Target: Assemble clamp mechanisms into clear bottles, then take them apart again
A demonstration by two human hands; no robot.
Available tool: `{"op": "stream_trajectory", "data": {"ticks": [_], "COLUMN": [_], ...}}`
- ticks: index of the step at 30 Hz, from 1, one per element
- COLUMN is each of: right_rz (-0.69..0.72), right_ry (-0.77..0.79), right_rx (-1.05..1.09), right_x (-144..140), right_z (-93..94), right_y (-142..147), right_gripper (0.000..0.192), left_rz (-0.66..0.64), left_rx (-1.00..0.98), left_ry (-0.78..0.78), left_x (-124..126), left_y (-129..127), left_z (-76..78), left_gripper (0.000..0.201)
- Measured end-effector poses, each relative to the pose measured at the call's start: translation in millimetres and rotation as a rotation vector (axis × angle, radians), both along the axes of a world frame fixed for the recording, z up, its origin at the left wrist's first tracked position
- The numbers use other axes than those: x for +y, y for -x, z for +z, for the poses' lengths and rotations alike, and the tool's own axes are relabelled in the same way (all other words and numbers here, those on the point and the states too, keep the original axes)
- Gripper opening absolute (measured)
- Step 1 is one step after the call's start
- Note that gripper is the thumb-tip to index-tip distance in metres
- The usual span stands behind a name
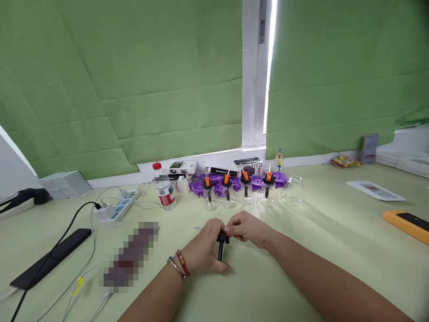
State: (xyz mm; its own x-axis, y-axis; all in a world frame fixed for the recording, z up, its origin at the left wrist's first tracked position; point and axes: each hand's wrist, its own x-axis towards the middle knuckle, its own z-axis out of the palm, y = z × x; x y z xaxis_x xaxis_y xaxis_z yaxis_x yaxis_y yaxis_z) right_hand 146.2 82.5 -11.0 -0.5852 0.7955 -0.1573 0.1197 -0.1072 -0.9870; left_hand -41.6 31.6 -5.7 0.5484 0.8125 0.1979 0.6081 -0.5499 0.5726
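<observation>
Black plastic, with a touch of orange near the top: the dropper (221, 243) stands between both hands near the front middle of the pale green worktop (335, 232). Its long axis runs close to upright, the narrow stem pointing down at the worktop and the orange end up; a thin pale tip seems to stick out to the left behind the left hand, though that is too small to be sure.

Left hand (205, 250) wraps the lower stem, fingers (224, 267) curled and pressed around it, heel resting on the worktop. Right hand (247, 230) comes in from the right, its fingers pinching the orange top.

What could go wrong, as I judge it: the two grips oppose each other on a small, slick part, so a twist or pull that is off the axis could make the top slip or snap free, and the dropper could jump out of the fingers. A sudden release could also send a hand forward toward the row of glass jars (248, 197), which already carry droppers and stand well behind, or toward the empty jar (292, 190) and the water bottle (164, 188), tipping them.
</observation>
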Motion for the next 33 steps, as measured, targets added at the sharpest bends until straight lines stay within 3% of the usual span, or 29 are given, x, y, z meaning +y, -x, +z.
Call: {"op": "stream_trajectory", "data": {"ticks": [3, 7, 13, 20, 26, 33], "right_rz": [0.08, 0.149, 0.17, 0.217, 0.199, 0.126], "right_ry": [0.058, 0.069, -0.003, -0.211, -0.373, -0.226], "right_rx": [0.015, 0.061, 0.15, 0.015, -0.083, 0.118], "right_x": [4, 4, 2, 1, 2, 5], "right_z": [-6.2, -6.5, -1.2, 1.7, 8.1, 0.0], "right_y": [-9, -14, -13, -14, -18, -15], "right_gripper": [0.029, 0.029, 0.029, 0.013, 0.007, 0.02], "left_rz": [-0.037, -0.119, -0.141, -0.231, -0.217, -0.099], "left_rx": [-0.059, -0.167, -0.351, -0.528, -0.658, -0.748], "left_ry": [0.1, 0.171, 0.237, 0.385, 0.502, 0.561], "left_x": [-4, -7, -2, -1, 0, 2], "left_y": [2, 3, 8, 10, 11, 11], "left_z": [2.4, 6.9, 6.3, 3.6, 9.0, 8.7], "left_gripper": [0.079, 0.075, 0.074, 0.068, 0.059, 0.045]}}
